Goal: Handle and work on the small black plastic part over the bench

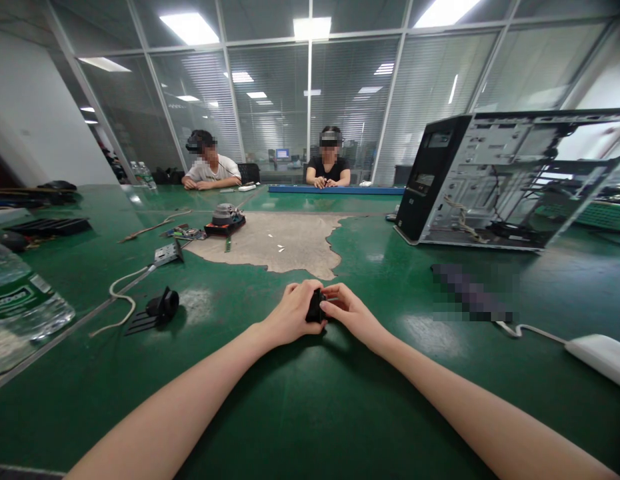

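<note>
A small black part [315,307] is held between my two hands, just above the green tabletop [290,400] near the middle of the view. My left hand [293,310] wraps its fingers and thumb around the part from the left. From the right, my right hand [344,305] pinches at the part's right side with bent fingers. What exactly the right fingertips grip is too small to tell. A black round part with prongs [163,305] lies on the table to the left of my hands.
An open computer case [490,180] stands at the right, near a white power strip [600,357]. Water bottle [25,293] at the left, metal connector piece [167,253] with a cable, and heatsink with fan [227,219] farther back. Two people sit across the table.
</note>
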Available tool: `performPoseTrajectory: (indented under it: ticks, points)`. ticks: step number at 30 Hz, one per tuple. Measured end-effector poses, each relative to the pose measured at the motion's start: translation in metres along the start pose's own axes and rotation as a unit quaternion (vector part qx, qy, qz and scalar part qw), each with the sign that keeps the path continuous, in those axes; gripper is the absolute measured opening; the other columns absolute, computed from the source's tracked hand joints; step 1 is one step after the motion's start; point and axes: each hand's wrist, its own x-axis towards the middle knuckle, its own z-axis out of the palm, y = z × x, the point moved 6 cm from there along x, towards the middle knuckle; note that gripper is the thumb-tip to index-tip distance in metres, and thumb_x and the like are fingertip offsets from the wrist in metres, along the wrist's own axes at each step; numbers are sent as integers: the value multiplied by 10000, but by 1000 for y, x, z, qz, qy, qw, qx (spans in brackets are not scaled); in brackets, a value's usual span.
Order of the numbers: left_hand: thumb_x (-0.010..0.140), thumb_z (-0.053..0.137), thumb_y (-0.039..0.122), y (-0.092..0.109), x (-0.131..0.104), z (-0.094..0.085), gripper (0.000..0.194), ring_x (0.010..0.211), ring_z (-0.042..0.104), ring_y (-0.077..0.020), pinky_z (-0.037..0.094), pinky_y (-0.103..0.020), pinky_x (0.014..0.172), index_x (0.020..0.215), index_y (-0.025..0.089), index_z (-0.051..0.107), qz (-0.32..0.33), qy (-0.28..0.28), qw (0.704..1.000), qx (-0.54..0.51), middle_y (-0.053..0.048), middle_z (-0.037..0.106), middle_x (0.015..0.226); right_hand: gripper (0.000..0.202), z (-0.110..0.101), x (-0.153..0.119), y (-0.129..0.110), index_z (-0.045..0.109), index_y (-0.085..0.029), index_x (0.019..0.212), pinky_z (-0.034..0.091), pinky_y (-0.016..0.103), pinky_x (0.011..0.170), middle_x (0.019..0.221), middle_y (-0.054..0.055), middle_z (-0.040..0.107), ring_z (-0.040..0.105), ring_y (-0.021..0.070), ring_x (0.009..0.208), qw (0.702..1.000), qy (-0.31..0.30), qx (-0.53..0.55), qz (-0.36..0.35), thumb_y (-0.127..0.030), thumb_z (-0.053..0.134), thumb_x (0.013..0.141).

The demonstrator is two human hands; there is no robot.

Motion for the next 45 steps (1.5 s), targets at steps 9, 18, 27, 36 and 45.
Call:
performPoseTrajectory:
  ticks: [9, 18, 27, 36, 45]
  points:
    - [627, 591, 269, -2, 1, 1, 534, 976, 469, -197, 296, -362, 871, 1081, 218, 317, -4, -8, 1000, -1, -33, 476, 1031, 197, 3, -5, -9, 450, -211, 824, 443, 287, 691, 864, -6, 518, 536, 132, 798, 999, -36, 23, -22, -283, 592, 708]
    - [631, 582, 274, -1, 1, 1, 539, 978, 469, -198, 295, -359, 865, 1090, 221, 305, -4, -12, 1000, 0, -34, 476, 1032, 266, 1, -2, -2, 449, -206, 901, 435, 324, 758, 905, 19, 526, 528, 152, 860, 1000, -24, -4, 1, -299, 597, 701]
    - [631, 584, 271, -2, 1, 1, 528, 980, 474, -202, 306, -359, 859, 1080, 226, 310, -8, -10, 1000, -1, -31, 475, 1029, 204, 2, -2, -3, 454, -210, 852, 453, 296, 703, 856, 1, 527, 534, 128, 779, 1000, -13, 12, -10, -329, 565, 729]
    - [617, 592, 258, -2, 1, 2, 544, 970, 476, -202, 305, -361, 864, 1085, 217, 316, -8, -20, 1000, 1, -31, 478, 1022, 244, 3, -6, -11, 452, -213, 865, 430, 303, 760, 908, 1, 524, 526, 145, 877, 998, -52, 12, -21, -250, 616, 688]
    - [635, 584, 282, -2, 1, 0, 526, 968, 473, -199, 304, -354, 858, 1078, 224, 306, -8, -12, 1000, 3, -31, 469, 1018, 261, 0, -1, 0, 453, -208, 905, 438, 320, 749, 893, 21, 536, 529, 151, 853, 1000, -6, 8, 7, -322, 585, 711]
